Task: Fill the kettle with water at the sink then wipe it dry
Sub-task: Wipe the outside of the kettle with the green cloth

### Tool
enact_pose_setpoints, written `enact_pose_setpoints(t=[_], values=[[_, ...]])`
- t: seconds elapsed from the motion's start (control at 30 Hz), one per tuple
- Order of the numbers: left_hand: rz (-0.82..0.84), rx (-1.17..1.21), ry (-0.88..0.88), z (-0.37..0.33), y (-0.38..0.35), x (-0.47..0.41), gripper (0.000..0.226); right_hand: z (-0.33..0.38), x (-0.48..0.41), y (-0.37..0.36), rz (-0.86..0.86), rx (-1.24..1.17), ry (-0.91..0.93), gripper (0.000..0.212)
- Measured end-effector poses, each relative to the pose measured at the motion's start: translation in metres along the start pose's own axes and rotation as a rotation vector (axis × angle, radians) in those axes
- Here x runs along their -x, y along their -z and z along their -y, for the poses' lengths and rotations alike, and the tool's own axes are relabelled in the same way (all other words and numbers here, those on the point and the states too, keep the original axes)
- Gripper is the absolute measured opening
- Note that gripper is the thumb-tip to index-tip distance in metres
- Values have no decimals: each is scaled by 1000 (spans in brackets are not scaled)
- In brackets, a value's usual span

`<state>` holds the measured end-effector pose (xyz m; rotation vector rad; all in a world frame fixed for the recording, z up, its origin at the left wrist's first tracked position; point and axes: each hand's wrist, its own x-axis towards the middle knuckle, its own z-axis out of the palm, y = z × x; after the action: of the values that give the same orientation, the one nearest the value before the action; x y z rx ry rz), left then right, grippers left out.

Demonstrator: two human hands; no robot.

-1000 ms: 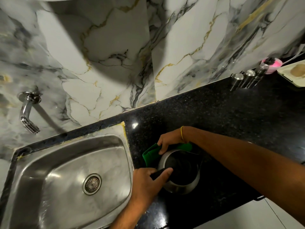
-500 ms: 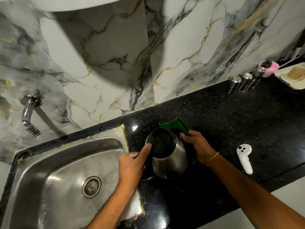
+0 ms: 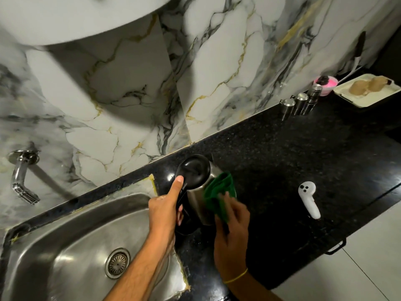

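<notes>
A steel kettle (image 3: 198, 199) with a black lid stands on the black counter just right of the sink. My left hand (image 3: 165, 206) grips its black handle, thumb pressed on the lid's edge. My right hand (image 3: 233, 227) holds a green cloth (image 3: 219, 192) flat against the kettle's right side. The steel sink (image 3: 65, 253) lies at lower left, with a chrome tap (image 3: 20, 179) on the marble wall above it. No water runs from the tap.
A white controller (image 3: 309, 198) lies on the black counter (image 3: 282, 159) to the right. Three small steel canisters (image 3: 300, 104), a pink bowl (image 3: 326, 83) and a white tray (image 3: 366, 92) with brown items stand far right by the wall. The counter's front edge runs diagonally at lower right.
My right hand and the green cloth moved from behind the kettle round to its right front side. My left hand stayed on the handle; the view shifted up and left.
</notes>
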<state>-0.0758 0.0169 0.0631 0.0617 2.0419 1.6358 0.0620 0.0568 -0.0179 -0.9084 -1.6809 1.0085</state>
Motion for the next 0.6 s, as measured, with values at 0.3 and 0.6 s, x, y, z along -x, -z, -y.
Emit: enact_pose_setpoints(t=[0.3, 0.6], values=[[-27, 67, 40, -18, 7, -10, 64, 29, -16, 21, 149, -152, -9, 39], [-3, 60, 56, -36, 10, -10, 60, 43, -54, -3, 184, 273, 515, 41]])
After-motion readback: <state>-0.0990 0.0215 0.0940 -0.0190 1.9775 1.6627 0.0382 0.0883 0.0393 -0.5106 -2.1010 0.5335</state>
